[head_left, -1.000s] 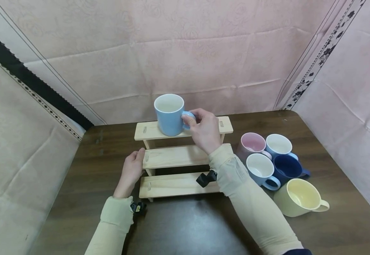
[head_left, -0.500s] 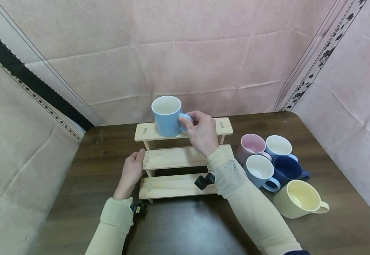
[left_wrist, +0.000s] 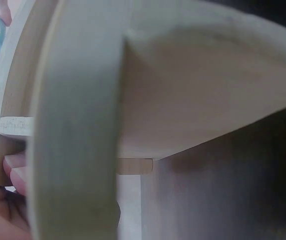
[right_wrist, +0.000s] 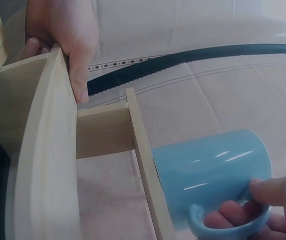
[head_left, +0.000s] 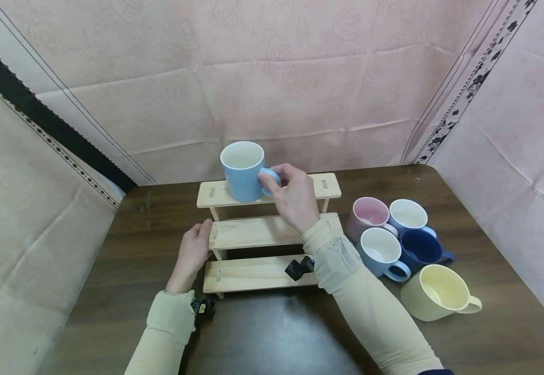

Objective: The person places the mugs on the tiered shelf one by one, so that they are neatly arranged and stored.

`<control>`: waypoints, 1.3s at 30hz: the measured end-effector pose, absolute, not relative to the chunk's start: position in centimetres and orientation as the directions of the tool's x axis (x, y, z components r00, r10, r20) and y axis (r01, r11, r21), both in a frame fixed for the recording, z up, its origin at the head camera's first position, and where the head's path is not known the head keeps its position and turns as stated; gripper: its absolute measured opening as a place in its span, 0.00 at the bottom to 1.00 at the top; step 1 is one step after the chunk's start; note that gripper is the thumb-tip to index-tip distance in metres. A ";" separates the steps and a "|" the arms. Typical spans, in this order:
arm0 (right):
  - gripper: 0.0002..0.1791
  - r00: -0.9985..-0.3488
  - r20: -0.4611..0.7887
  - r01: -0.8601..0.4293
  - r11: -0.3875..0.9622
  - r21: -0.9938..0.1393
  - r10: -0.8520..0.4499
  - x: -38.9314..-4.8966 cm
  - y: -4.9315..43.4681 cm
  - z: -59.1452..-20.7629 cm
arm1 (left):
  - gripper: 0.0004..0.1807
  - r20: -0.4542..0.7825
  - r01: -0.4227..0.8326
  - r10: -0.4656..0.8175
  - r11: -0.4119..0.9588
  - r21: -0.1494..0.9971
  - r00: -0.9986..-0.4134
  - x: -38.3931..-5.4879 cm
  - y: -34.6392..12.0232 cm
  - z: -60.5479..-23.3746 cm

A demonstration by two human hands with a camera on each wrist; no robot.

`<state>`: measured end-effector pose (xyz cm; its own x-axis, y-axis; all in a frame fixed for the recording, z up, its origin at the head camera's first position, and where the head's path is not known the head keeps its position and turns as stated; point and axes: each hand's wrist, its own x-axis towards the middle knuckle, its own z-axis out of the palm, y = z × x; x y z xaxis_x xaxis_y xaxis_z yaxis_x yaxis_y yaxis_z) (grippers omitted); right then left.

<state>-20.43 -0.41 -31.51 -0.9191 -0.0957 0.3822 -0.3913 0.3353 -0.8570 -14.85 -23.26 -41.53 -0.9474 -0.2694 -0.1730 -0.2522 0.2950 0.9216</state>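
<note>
A light blue mug [head_left: 243,179] stands upright on the top tier of a three-tier wooden rack [head_left: 253,233], left of that tier's middle. My right hand [head_left: 294,198] holds its handle between thumb and fingers. In the right wrist view, fingertips pass through the handle [right_wrist: 232,231] and the mug's base meets the shelf board. At the rack's left side, my left hand [head_left: 194,252] grips the end of the middle tier, thumb on top. The left wrist view has its fingers [left_wrist: 17,172] curled under the board.
Right of the rack, a pink mug [head_left: 370,211], two light blue mugs [head_left: 381,246] and a dark blue mug [head_left: 419,247] stand close together. A pale yellow mug [head_left: 441,292] is nearest the front. Patterned cloth [head_left: 272,88] hangs behind the brown table [head_left: 272,333].
My right hand has shifted the light blue mug a little to the left along the top tier. The left hand keeps its grip on the rack.
</note>
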 end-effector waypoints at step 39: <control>0.19 -0.853 0.506 -0.352 0.575 -0.738 0.127 -6.8 16.2 -33.5 | 0.27 -0.230 -0.297 -0.261 0.257 0.919 -0.938 -14.8 -23.4 -41.3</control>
<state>-6.85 16.16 -33.50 -0.8534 0.1270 0.5056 -0.3518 0.5755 -0.7383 -14.78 -23.41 -41.33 -0.9375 -0.2610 -0.2301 -0.2973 0.2572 0.9195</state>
